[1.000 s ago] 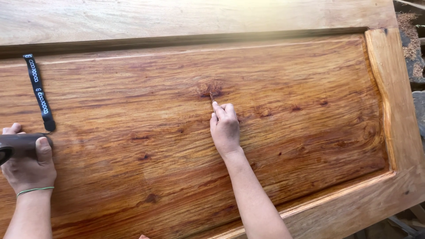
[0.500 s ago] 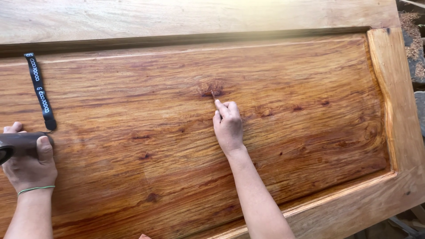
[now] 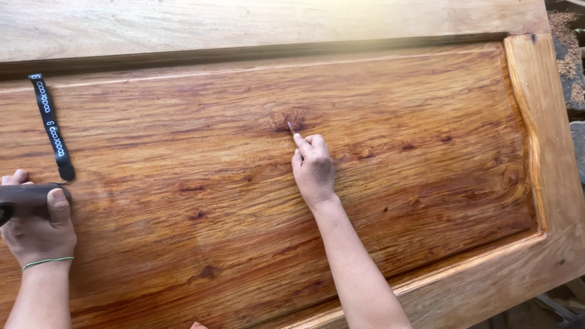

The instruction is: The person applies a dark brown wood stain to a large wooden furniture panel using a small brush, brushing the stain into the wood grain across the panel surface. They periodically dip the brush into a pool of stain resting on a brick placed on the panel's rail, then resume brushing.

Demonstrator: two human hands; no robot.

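The right hand (image 3: pixel 313 167) is resting knuckles-up on the large wooden panel (image 3: pixel 396 183), its fingers curled in and pinching a small thin stick (image 3: pixel 290 127) whose tip is touching the dark reddish knot (image 3: pixel 287 120) in the grain, a little above the middle of the board. The forearm is stretching down toward the lower edge of the view.

The left hand (image 3: pixel 36 228) is sitting at the far left edge, closed around a dark, rounded tool handle (image 3: pixel 27 198), with the thumb lying over its top; a thin green band is circling the wrist. A black strap (image 3: pixel 52 125) with pale markings is trailing up from the handle and lying flat on the wood.

The panel is lying sunken inside a paler raised frame (image 3: pixel 542 140). The frame is running along the top, with a dark groove (image 3: pixel 256 55) just under it, then down the right side and along the lower right corner. Between the two hands the wood is lying bare and wide, and the stretch from the right hand to the right frame is equally open. Beyond the frame's right edge, sawdust and dark debris (image 3: pixel 563 36) are showing.
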